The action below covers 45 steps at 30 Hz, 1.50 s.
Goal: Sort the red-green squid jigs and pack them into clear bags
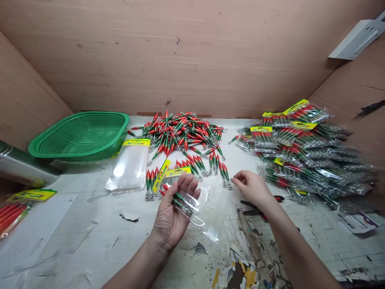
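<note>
At the far left a steel flask (pixel 27 166) lies near a header-carded pack of red lures (pixel 13 216), with a green basket (pixel 81 154) behind and, beside it, a stack of clear bags (pixel 129 168) under yellow header cards. Next comes the left hand (pixel 170 222), its forearm rising from the bottom edge, palm turned up and inward; the thumb is folded across and the fingers are half curled, closed around two red-and-green lures (pixel 180 202), red ends up by the thumb. A clear plastic bag (pixel 204 224) stretches from this hand toward the right; whether the lures are inside it I cannot tell. Behind, a loose heap of lures (pixel 183 132) sits against the back wall, and short rows of them run nearer. The right hand (pixel 252 186) reaches in from the lower right, back upward and wrist bent, thumb and forefinger narrow beside the hooked ends of a pair of lures (pixel 225 175); I cannot tell whether they touch. Scissors (pixel 279 198) lie partly under its wrist, and bagged lures (pixel 306 160) are piled at the right.
</note>
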Tool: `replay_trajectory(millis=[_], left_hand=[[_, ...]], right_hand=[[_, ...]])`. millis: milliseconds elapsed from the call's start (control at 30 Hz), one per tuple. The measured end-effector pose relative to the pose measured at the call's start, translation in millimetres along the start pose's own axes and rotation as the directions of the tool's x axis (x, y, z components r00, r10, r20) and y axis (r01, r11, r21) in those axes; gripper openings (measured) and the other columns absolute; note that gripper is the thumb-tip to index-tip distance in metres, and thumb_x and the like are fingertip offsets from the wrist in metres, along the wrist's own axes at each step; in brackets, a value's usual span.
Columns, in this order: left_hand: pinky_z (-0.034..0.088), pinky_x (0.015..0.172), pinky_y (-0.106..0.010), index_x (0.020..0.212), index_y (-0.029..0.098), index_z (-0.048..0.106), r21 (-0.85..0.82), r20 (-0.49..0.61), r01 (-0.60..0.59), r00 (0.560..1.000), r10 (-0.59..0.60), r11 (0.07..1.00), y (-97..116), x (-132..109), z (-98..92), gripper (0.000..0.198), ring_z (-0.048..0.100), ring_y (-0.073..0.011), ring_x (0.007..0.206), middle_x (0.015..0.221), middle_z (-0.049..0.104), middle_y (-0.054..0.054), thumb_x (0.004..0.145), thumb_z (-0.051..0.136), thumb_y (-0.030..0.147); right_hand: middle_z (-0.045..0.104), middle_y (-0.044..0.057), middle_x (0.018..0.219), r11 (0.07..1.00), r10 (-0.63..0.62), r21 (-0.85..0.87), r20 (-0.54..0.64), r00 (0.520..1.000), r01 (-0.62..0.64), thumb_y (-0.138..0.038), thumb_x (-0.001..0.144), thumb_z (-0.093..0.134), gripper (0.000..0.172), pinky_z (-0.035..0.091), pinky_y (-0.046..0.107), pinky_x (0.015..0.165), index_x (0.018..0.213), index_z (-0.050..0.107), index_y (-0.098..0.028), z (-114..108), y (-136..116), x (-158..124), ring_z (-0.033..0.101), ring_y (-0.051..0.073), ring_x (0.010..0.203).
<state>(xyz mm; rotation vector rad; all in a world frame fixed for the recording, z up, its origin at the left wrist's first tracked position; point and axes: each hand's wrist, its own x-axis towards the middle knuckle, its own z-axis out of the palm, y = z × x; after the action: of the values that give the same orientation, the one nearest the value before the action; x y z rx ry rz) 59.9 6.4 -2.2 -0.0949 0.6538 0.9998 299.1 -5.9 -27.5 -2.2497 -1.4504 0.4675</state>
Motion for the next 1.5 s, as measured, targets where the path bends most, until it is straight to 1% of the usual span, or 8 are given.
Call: replay_trajectory(millis=[433, 633, 767, 867, 967, 1100, 1267, 1500], left_hand=[[0.049, 0.100, -0.038, 0.111, 0.010, 0.066, 0.122, 0.126, 0.045, 0.990, -0.060, 0.991, -8, 7, -8.4, 0.029, 0.068, -0.0209, 0.102, 0.106, 0.074, -0.011, 0.095, 0.044, 0.021], [0.053, 0.094, -0.035, 0.107, 0.010, 0.067, 0.135, 0.144, 0.051, 0.987, -0.070, 0.990, -9, 9, -10.3, 0.030, 0.069, -0.0204, 0.100, 0.106, 0.074, -0.010, 0.096, 0.042, 0.022], [0.054, 0.093, -0.035, 0.107, 0.009, 0.068, 0.113, 0.143, 0.055, 0.987, -0.071, 0.992, -8, 10, -11.7, 0.029, 0.069, -0.0213, 0.101, 0.106, 0.074, -0.011, 0.095, 0.044, 0.022], [0.053, 0.094, -0.036, 0.108, 0.009, 0.068, 0.106, 0.140, 0.061, 0.987, -0.076, 0.992, -9, 9, -11.2, 0.028, 0.069, -0.0211, 0.100, 0.105, 0.074, -0.011, 0.094, 0.047, 0.022], [0.051, 0.097, -0.038, 0.106, 0.009, 0.068, 0.118, 0.158, 0.067, 0.984, -0.085, 0.991, -11, 8, -10.7, 0.027, 0.069, -0.0218, 0.100, 0.106, 0.074, -0.012, 0.093, 0.049, 0.023], [0.048, 0.101, -0.039, 0.110, 0.009, 0.066, 0.132, 0.142, 0.062, 0.987, -0.081, 0.989, -10, 9, -12.8, 0.028, 0.068, -0.0226, 0.103, 0.108, 0.073, -0.013, 0.093, 0.051, 0.025], [0.043, 0.106, -0.041, 0.123, 0.012, 0.059, 0.117, 0.167, 0.024, 0.985, -0.044, 0.993, -6, 12, -14.4, 0.035, 0.063, -0.0232, 0.112, 0.114, 0.071, -0.012, 0.094, 0.048, 0.027], [0.045, 0.104, -0.041, 0.118, 0.008, 0.061, 0.162, 0.159, 0.079, 0.982, -0.105, 0.984, -14, 4, -12.7, 0.032, 0.065, -0.0250, 0.108, 0.112, 0.071, -0.016, 0.091, 0.053, 0.023]], right_hand=[[0.057, 0.008, 0.087, 0.999, 0.014, -0.047, -0.086, 0.996, -0.018, -0.016, 0.075, 0.056, 0.006, 0.039, 0.031, 0.068, 0.079, 0.059, -0.017, 28, -2, -7, 0.055, 0.020, 0.076], [0.060, 0.005, 0.064, 0.972, 0.122, 0.195, 0.040, 0.992, -0.128, -0.028, 0.079, 0.054, 0.016, 0.045, 0.030, 0.055, 0.076, 0.061, -0.015, -18, 9, -10, 0.057, 0.018, 0.058], [0.054, -0.002, 0.056, 0.838, -0.143, 0.545, 0.155, 0.977, 0.036, -0.044, 0.079, 0.061, 0.027, 0.045, 0.026, 0.046, 0.086, 0.062, -0.018, -60, 1, -57, 0.052, 0.013, 0.046], [0.058, 0.001, 0.063, 0.859, -0.405, 0.384, 0.106, 0.908, 0.338, -0.032, 0.080, 0.063, 0.011, 0.046, 0.022, 0.044, 0.083, 0.064, -0.021, -63, -14, -96, 0.056, 0.013, 0.050], [0.057, 0.000, 0.068, 0.857, -0.501, 0.146, 0.020, 0.865, 0.493, -0.023, 0.083, 0.059, 0.006, 0.047, 0.021, 0.044, 0.088, 0.062, -0.023, -42, -28, -118, 0.055, 0.012, 0.050], [0.057, 0.004, 0.078, 0.838, -0.542, -0.009, -0.128, 0.831, 0.546, -0.021, 0.086, 0.053, 0.010, 0.049, 0.024, 0.048, 0.094, 0.058, -0.023, -26, -38, -125, 0.058, 0.014, 0.056], [0.060, 0.005, 0.077, 0.775, -0.630, -0.060, -0.143, 0.763, 0.629, -0.020, 0.081, 0.060, 0.016, 0.051, 0.025, 0.050, 0.096, 0.059, -0.025, -45, -38, -126, 0.063, 0.017, 0.060], [0.056, 0.002, 0.072, 0.834, -0.540, 0.032, -0.161, 0.826, 0.551, -0.016, 0.088, 0.050, 0.012, 0.046, 0.023, 0.046, 0.097, 0.058, -0.019, -16, -59, -117, 0.057, 0.013, 0.054]])
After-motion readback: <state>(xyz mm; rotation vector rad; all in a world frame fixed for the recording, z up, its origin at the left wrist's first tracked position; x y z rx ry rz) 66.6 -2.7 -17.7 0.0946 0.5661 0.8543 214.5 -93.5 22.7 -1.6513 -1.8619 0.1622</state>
